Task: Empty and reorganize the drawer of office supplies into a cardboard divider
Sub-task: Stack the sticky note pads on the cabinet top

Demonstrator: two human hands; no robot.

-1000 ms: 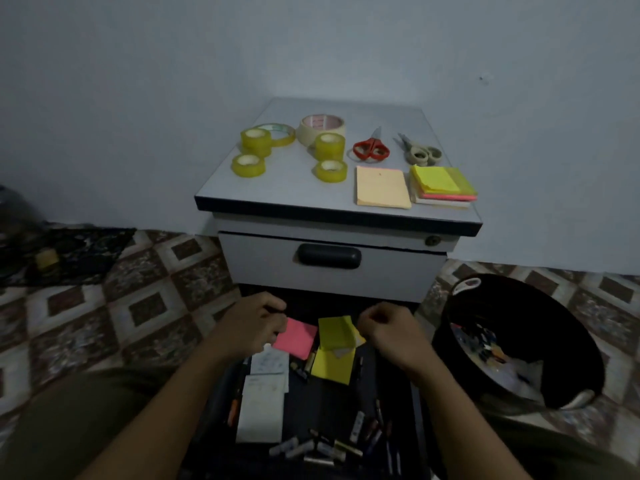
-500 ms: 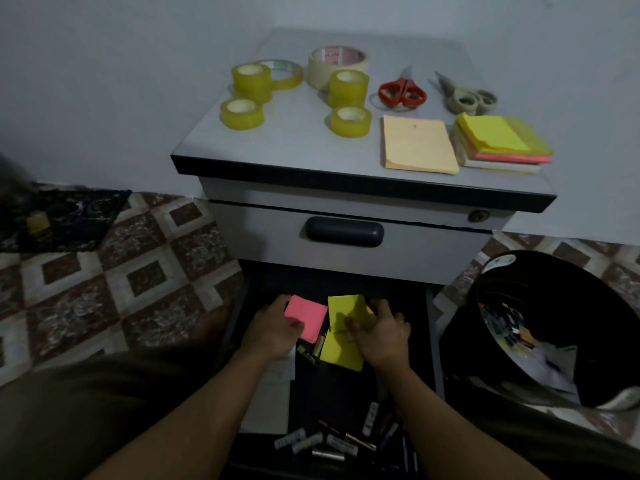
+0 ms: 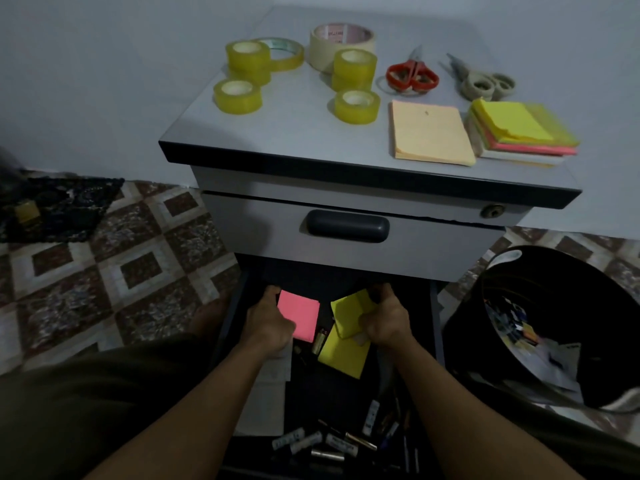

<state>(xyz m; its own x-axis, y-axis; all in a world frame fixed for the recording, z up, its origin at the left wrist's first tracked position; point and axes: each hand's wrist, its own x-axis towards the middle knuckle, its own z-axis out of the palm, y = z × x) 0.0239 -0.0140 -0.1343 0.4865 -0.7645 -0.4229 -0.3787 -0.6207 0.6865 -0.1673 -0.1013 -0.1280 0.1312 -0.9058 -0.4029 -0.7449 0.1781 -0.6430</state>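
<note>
The tape rolls point(image 3: 237, 96) are translucent yellow, one wide roll point(image 3: 341, 43) cream. One pair of scissors point(image 3: 412, 75) has red handles, the other point(image 3: 485, 84) grey. The drawer point(image 3: 434, 320) holds a pink pad point(image 3: 302, 315) and yellow notes point(image 3: 343, 355). The floor point(image 3: 114, 258) shows brown-and-white squares.

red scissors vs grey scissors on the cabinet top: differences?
Colour: the red scissors have red handles, the grey scissors grey-beige ones. Place: the red pair lies left, beside the tape rolls; the grey pair lies right, above the sticky-note stack. Pose: the red pair's blades point nearly straight back, the grey pair's angle back-left. Shared: both lie flat and closed, handles toward the camera.
</note>
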